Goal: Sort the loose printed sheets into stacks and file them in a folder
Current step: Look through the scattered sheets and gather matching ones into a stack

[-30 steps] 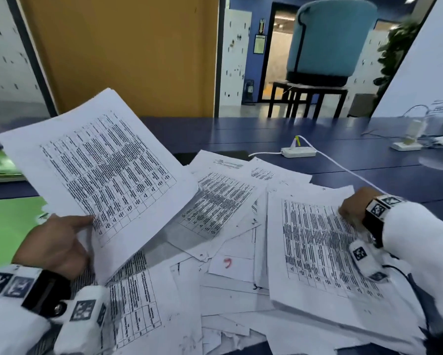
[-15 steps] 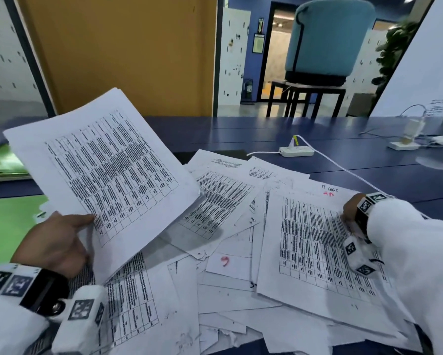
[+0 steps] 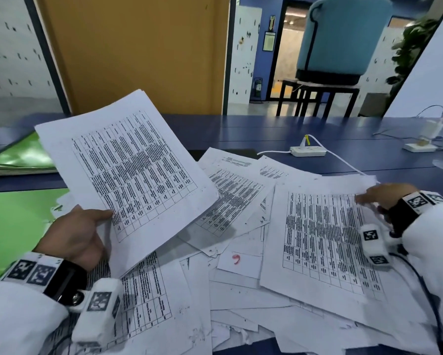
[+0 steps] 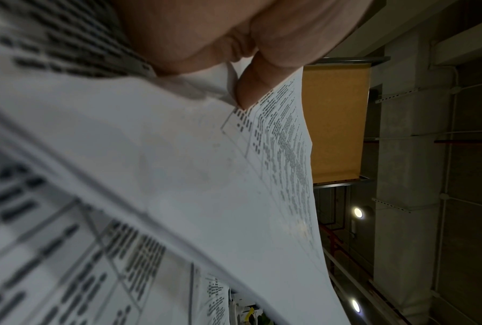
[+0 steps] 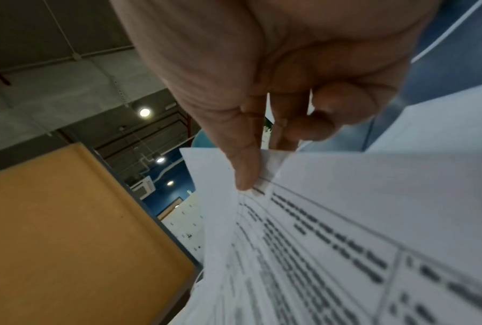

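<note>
Blue table point(image 3: 279, 129), left hand point(image 3: 74, 234) grip pinching raised stack point(image 3: 128, 160), right hand point(image 3: 384, 194) pinching top sheet point(image 3: 323, 242).

The held stack of sheets point(image 3: 128, 175) is white, printed with a black ruled table of dense text. The loose sheets point(image 3: 240, 265) spread across the dark blue table point(image 3: 266, 129) are the same white with black grids; one at 6 o'clock of the heap bears a small red mark point(image 3: 236, 259). At 9 o'clock lies a bright green folder point(image 3: 15, 226). Both sleeves point(image 3: 17, 326) are white, the wrist tags black-and-white checked.
</note>
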Demonstrator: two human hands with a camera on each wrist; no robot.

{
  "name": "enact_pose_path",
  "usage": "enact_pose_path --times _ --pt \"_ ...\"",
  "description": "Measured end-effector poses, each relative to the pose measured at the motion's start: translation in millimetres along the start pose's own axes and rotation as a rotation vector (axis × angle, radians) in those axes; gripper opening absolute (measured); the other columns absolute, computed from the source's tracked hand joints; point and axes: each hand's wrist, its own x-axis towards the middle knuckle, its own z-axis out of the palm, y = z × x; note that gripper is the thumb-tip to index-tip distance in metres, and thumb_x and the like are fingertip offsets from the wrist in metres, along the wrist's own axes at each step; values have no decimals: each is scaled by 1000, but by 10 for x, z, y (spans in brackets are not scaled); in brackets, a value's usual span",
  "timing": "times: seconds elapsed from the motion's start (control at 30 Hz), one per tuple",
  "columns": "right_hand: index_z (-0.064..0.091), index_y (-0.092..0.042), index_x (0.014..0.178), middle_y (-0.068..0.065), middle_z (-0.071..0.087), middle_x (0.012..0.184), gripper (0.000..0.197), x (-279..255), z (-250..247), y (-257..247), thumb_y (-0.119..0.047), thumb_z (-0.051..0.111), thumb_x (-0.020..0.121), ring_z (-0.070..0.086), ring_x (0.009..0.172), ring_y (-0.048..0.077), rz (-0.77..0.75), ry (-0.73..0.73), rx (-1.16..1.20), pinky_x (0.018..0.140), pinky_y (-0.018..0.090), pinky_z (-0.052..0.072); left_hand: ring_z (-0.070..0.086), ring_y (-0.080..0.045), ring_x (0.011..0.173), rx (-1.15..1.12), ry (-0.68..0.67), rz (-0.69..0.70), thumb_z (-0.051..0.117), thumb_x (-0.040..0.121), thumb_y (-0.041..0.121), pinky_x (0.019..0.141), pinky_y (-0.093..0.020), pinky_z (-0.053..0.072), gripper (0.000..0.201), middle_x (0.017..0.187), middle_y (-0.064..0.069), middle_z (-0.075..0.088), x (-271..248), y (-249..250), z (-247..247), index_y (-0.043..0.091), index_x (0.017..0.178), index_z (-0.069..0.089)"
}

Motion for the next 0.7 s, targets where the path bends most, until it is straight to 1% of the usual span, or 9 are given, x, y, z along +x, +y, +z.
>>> enact_pose_path --times 0.03,0.1,0.17,0.23,0.33,0.5,0.57,0.6,0.7 --pt "58 -20 96 1 65 100 12 -35 -22 -28 -31 62 94 62 112 27 6 28 -19 79 27 53 66 -43 112 -6 3 -2 51 96 -5 89 -53 54 41 129 -21 68 -10 -1 4 1 135 60" --pt "61 -25 105 -3 64 101 19 -32 -108 -83 -41 53 99 62 102 21 73 97 134 86 28 49 68 -40 104 -12 -3 -5 49 97 -6 84 -51 55 41 129 -20 67 -14 1 4 0 137 58" --pt "66 -12 95 8 68 98 24 -69 -279 -176 -36 70 90 62 81 24 96 221 374 77 31 49 68 -40 102 -18 -4 -5 49 97 -7 80 -48 56 41 128 -21 67 -21 4 12 1 136 59" --pt "67 -11 88 13 69 91 20 -152 -432 -280 -26 79 82 60 72 26 43 389 580 73 37 52 68 -38 99 -15 -7 1 47 98 -8 79 -48 56 40 126 -20 68 -26 10 18 3 134 60" --pt "66 -19 96 7 68 92 10 -352 -759 -583 -27 69 89 62 79 26 -130 459 610 69 35 48 67 -39 99 3 -17 11 46 98 -9 77 -47 55 41 127 -22 68 -39 15 29 3 135 59" --pt "68 -27 96 -1 67 88 8 -836 -1336 -1095 -25 60 94 61 83 23 -357 577 568 77 32 40 69 -38 97 -27 -2 18 46 99 -10 71 -45 59 38 122 -20 71 -58 50 -8 2 132 60" --pt "68 -23 101 -8 69 88 13 -840 -1443 -1162 -31 58 95 64 81 18 -336 556 684 81 33 43 71 -38 97 -43 31 22 48 98 -8 68 -47 61 38 119 -20 72 -33 48 -33 3 132 59" --pt "67 -19 104 -5 69 91 19 -801 -1488 -1196 -32 56 96 65 84 21 -312 533 722 82 34 45 71 -39 99 -57 63 30 50 97 -8 72 -51 61 38 118 -19 72 20 35 -67 4 133 58" --pt "65 -9 105 14 65 102 23 -536 -1463 -1314 -24 51 95 63 94 32 -212 494 467 81 34 48 70 -42 103 -87 120 43 60 91 -2 81 -65 56 41 119 -17 72 97 89 -167 11 130 62"
